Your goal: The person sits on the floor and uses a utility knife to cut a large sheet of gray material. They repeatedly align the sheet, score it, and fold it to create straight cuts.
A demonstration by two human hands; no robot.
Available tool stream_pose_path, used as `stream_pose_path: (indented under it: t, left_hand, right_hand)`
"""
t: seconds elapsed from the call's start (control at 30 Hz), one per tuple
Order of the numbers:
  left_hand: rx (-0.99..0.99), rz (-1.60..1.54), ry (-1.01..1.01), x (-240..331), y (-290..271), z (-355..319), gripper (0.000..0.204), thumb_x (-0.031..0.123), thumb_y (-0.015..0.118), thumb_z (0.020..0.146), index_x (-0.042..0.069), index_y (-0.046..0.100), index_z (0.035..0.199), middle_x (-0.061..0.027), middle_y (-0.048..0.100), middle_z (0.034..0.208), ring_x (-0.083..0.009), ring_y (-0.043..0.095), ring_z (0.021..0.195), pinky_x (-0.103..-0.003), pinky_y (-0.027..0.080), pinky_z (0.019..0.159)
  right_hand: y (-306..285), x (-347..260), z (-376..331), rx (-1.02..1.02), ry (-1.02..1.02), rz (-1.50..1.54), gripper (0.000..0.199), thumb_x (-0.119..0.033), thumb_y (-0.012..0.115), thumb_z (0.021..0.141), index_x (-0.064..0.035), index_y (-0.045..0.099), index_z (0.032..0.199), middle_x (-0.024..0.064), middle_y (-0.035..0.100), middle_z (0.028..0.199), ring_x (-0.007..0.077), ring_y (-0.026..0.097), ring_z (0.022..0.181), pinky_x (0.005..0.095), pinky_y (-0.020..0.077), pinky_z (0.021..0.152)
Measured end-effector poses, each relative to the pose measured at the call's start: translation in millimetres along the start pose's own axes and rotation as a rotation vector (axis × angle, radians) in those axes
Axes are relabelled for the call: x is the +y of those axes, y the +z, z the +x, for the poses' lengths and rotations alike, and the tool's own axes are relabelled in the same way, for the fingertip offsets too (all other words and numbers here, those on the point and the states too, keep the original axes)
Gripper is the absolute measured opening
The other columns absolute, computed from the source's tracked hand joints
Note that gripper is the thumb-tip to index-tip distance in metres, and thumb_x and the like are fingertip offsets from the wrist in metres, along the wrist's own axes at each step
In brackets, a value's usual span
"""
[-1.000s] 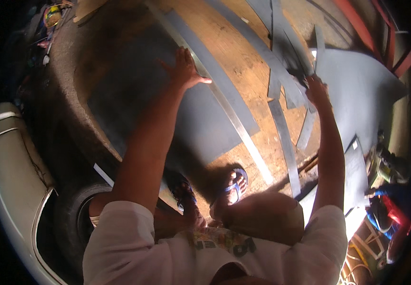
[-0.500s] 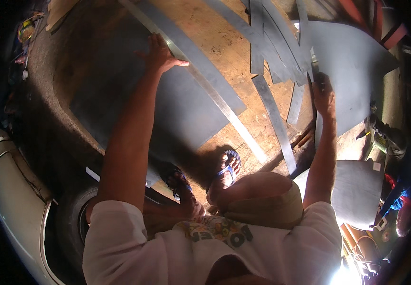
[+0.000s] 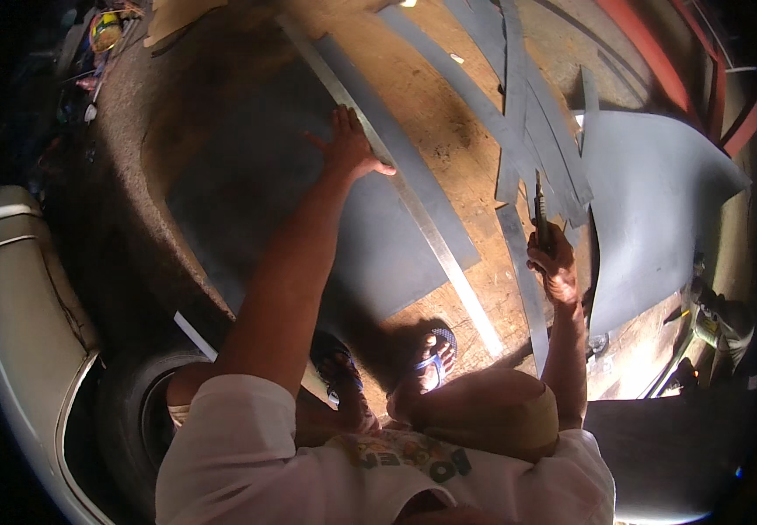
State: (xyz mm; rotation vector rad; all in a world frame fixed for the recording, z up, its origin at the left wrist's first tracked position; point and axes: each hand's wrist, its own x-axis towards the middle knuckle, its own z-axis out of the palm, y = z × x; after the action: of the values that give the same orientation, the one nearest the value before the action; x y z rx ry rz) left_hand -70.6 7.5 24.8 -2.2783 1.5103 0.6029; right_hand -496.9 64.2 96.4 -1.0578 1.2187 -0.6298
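Vehicle body panel (image 3: 24,324): pale, curving down the left rim of the view.
Plywood board (image 3: 457,175): spread beneath the sheets, bare and scuffed through the middle.
Dark grey sheet (image 3: 265,192): flat on the board, left of centre, partly in shadow.
Lighter grey sheet (image 3: 649,210): off to the right, brightly lit on its surface.
Tyre (image 3: 129,411): low on the left, beside the panel.
Metal straightedge (image 3: 414,201): laid slantwise across the dark grey sheet, near its right edge, with the lower end running past it onto the board.
Grey strips (image 3: 518,114): heaped loosely, overlapping, between the two sheets.
Red strips (image 3: 658,52): at upper right.
Flip-flops (image 3: 435,359): worn on both feet, just below the dark sheet.
Left hand (image 3: 349,153): spread wide, palm down, touching the straightedge with fingers and thumb.
Right hand (image 3: 553,258): wrapped around the utility knife, near the strips' lower ends.
Utility knife (image 3: 541,206): pointing away from the body, over the strips; contact with them impossible to tell.
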Motion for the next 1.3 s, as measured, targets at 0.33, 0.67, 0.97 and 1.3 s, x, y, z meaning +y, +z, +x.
stream_pose_path:
  t: [0.33,0.67,0.97,1.3]
  left_hand:
    - [0.115,-0.159,0.086,-18,50,29,0.157,0.079,0.084,0.058,0.002,0.0,0.166,-0.0166,-0.004,0.174,-0.0294,-0.004,0.162,-0.085,0.014,0.112]
    - [0.123,-0.128,0.036,4,22,9,0.153,0.071,0.091,0.056,0.004,0.007,0.165,-0.0208,0.004,0.172,-0.0352,0.004,0.16,-0.085,0.018,0.111]
    - [0.217,-0.167,0.12,-21,66,32,0.154,0.078,0.088,0.052,0.007,0.012,0.165,-0.0227,0.009,0.171,-0.0376,0.008,0.16,-0.087,0.016,0.11]
    - [0.375,-0.139,0.022,-16,42,11,0.109,0.08,0.062,0.082,0.009,0.031,0.16,-0.0147,0.026,0.167,-0.0304,0.017,0.159,-0.085,0.014,0.112]
  right_hand:
    - [5,17,8,-0.104,-0.092,0.061,0.024,-0.01,0.065,0.097,-0.0019,0.055,0.117,0.0034,0.056,0.093,0.0111,0.055,0.076,0.0273,0.0476,0.069]
    - [-10,113,4,0.289,-0.296,-0.933,0.037,-0.009,0.058,0.096,-0.0003,0.057,0.133,0.0206,0.068,0.111,0.0362,0.068,0.097,0.0453,0.0549,0.083]
    - [75,160,-61,0.225,-0.357,-1.156,0.06,-0.041,0.078,0.086,-0.0117,0.062,0.137,0.0154,0.059,0.134,0.0366,0.053,0.124,0.0548,0.0395,0.101]
    - [96,189,-58,0.297,-0.545,-1.086,0.045,-0.025,0.079,0.084,-0.0147,0.068,0.126,0.0111,0.064,0.124,0.0381,0.056,0.119,0.0544,0.0415,0.099]
